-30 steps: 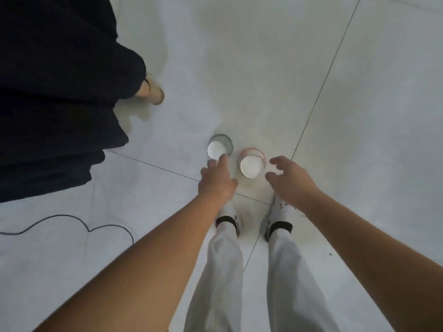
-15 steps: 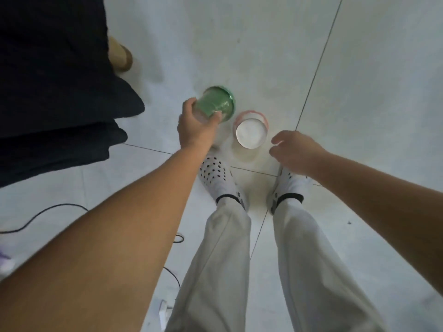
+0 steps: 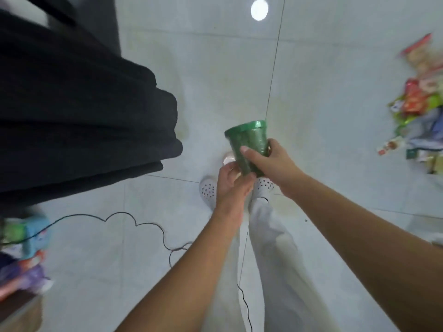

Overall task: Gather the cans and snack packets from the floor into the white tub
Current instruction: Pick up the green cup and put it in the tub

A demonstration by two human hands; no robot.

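Note:
A green can (image 3: 249, 144) is up off the floor in front of me, tilted, lid end away from me. My right hand (image 3: 271, 164) grips its side, thumb across the front. My left hand (image 3: 231, 185) holds the can's lower end with curled fingers. A pink-rimmed can (image 3: 227, 158) stands on the floor just behind my left hand, mostly hidden by it. Snack packets (image 3: 422, 104) lie in a heap on the floor at the far right. The white tub is not in view.
A person in dark clothing (image 3: 79, 116) stands close on the left. A thin black cable (image 3: 134, 221) snakes over the tiles toward my legs. More colourful packets (image 3: 24, 257) lie at the lower left. My white shoes (image 3: 208, 190) are under my hands.
My left hand lifted the green can off the floor and brought it in front of me. My right hand has taken hold of its side. The view has swung to show the packets.

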